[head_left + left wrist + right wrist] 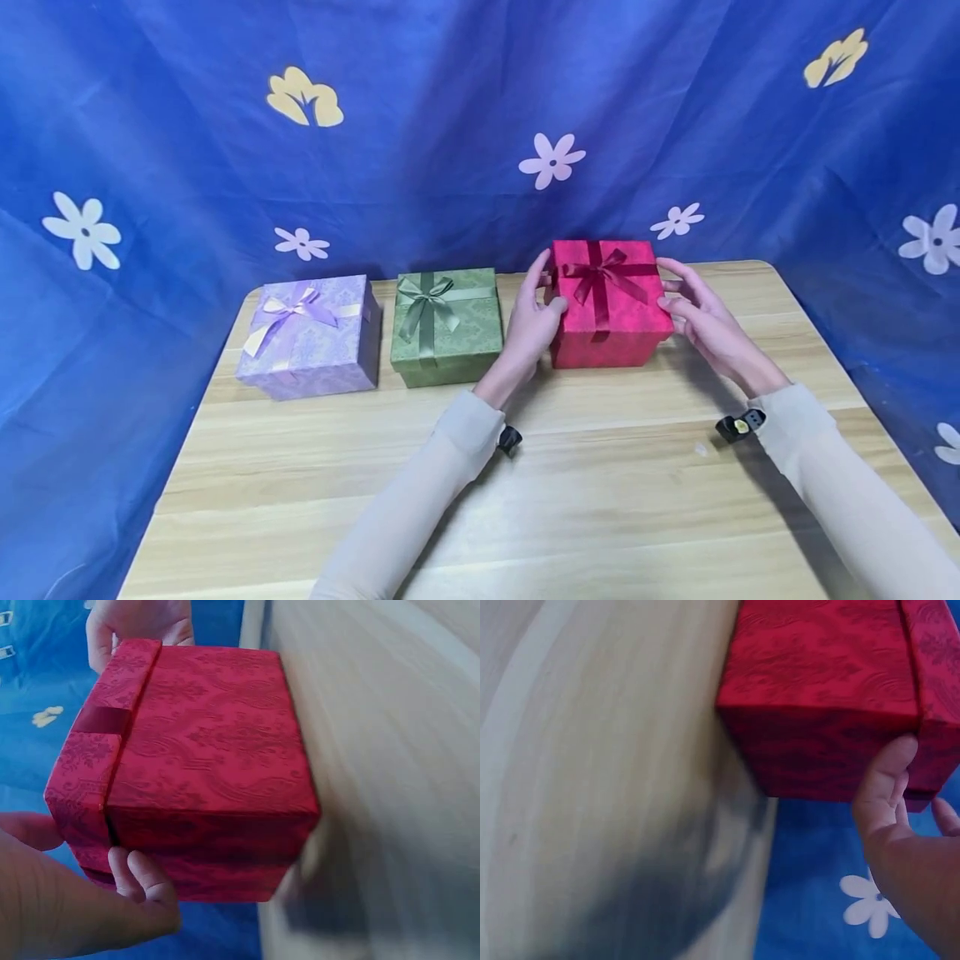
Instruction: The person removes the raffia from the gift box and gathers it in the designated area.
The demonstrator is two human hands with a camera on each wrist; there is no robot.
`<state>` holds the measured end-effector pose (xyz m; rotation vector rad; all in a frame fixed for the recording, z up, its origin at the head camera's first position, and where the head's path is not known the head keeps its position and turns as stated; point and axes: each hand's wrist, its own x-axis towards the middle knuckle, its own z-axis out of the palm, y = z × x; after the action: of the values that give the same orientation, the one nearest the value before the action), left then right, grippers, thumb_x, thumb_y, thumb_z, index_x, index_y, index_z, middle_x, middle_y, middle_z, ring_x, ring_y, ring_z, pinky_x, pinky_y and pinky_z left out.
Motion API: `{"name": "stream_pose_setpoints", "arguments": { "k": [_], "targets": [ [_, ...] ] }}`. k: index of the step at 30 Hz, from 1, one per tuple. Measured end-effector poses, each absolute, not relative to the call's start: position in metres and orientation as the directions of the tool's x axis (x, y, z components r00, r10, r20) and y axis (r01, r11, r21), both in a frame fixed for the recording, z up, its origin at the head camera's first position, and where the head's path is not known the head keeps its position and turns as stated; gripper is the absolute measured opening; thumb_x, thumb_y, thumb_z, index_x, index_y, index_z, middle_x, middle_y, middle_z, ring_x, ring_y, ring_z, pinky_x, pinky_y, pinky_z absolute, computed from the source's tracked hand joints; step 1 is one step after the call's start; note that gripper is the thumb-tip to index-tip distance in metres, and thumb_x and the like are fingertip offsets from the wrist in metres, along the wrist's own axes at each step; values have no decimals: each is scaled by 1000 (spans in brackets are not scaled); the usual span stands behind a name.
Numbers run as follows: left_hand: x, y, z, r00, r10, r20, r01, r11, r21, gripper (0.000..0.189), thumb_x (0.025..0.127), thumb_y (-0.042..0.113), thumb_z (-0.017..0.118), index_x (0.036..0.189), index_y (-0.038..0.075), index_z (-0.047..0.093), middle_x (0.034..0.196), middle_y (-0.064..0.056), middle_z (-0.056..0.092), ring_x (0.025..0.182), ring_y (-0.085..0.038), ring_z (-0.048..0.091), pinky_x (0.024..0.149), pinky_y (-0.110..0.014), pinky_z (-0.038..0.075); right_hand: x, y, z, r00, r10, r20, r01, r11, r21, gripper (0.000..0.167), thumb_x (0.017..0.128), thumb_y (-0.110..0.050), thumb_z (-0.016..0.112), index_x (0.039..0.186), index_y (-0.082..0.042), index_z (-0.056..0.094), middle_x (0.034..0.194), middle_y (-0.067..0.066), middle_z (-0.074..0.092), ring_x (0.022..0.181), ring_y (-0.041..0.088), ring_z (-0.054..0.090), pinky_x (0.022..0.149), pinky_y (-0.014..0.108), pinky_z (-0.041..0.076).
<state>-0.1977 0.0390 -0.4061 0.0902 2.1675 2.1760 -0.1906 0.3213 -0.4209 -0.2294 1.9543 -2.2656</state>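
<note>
watching table (600,500) under red box (626,321), blue cloth (420,125) behind, i'm gripping its sides with left hand (531,323) and right hand (707,323), green box (468,329) and lavender box (326,346) standing leftward.

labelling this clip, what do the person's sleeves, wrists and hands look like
Long, plain off-white sleeves end in broad cuffs. A small black device sits by the left cuff; another black device, by the right, bears a yellowish spot. The left hand and right hand wear no gloves. No cables show.
</note>
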Motion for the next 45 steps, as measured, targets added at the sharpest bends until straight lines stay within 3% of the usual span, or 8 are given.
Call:
{"name": "stream_pose_setpoints", "arguments": {
  "k": [5, 9, 14, 19, 27, 33, 39, 45],
  "targets": [
    [-189, 34, -392, -993, 120, -19, -23, -37, 999, 70, 104, 12, 70, 167, 9, 41, 142, -8, 59, 91, -13, 57, 80, -28, 50, -179, 321, -404, -983, -176, 57, -7, -275, -961, 52, 111, 4, 55, 160, -7, 44, 142, 13, 49, 113, 17, 67, 90, 25, 60],
    [-181, 28, -383, -982, 182, -50, -62, -59, 996, 52, 104, 17, 74, 148, -6, 59, 120, -12, 69, 94, -14, 62, 84, -35, 54, -169, 325, -394, -983, -179, 32, 38, -374, -927, 36, 111, 5, 55, 146, -4, 60, 134, 10, 66, 103, 14, 71, 89, 24, 60],
    [-175, 23, -377, -979, 182, -89, -102, -62, 993, 32, 101, 18, 80, 122, -5, 74, 99, -5, 71, 88, -14, 64, 79, -29, 53, -157, 329, -389, -983, -179, -35, 100, -366, -925, 24, 112, 0, 58, 128, -5, 75, 122, 8, 77, 101, 14, 75, 92, 25, 59],
    [-170, 16, -373, -981, 181, -65, -79, -69, 995, 24, 97, 16, 84, 111, -2, 78, 92, -2, 67, 82, -13, 59, 71, -25, 47, -144, 332, -387, -984, -161, -75, 126, -333, -935, 25, 111, -1, 59, 123, -7, 79, 123, 7, 78, 107, 15, 75, 96, 26, 58],
    [-155, 3, -361, -941, 338, -18, -51, -88, 995, 36, 100, 7, 80, 132, -5, 71, 78, -11, 74, 57, -12, 59, 55, -23, 48, -124, 335, -384, -989, -148, 10, 29, -258, -966, 29, 109, 6, 59, 127, -6, 79, 99, 7, 79, 81, 14, 72, 75, 25, 61],
    [-139, -4, -354, -887, 459, -51, -102, -86, 991, 47, 103, -1, 74, 146, -11, 58, 87, -20, 79, 69, -22, 77, 69, -35, 65, -105, 342, -387, -979, -186, 80, -54, -140, -989, 37, 107, 11, 60, 135, -10, 74, 96, 17, 80, 82, 20, 78, 83, 30, 63],
    [-125, -11, -354, -854, 515, -72, -134, -85, 987, 47, 104, -6, 60, 151, -8, 56, 99, -25, 79, 81, -28, 80, 78, -46, 66, -92, 350, -393, -948, -280, 152, -125, -115, -986, 41, 108, 17, 51, 138, -2, 71, 113, 18, 80, 96, 27, 80, 92, 37, 62],
    [-112, -14, -367, -861, 504, -70, -153, -125, 980, 40, 111, 22, 69, 141, -4, 67, 100, -26, 78, 82, -28, 80, 78, -51, 66, -78, 353, -401, -902, -403, 158, -52, -262, -964, 47, 115, 9, 30, 152, 4, 58, 138, 16, 71, 115, 26, 75, 101, 35, 57]
  ]
}}
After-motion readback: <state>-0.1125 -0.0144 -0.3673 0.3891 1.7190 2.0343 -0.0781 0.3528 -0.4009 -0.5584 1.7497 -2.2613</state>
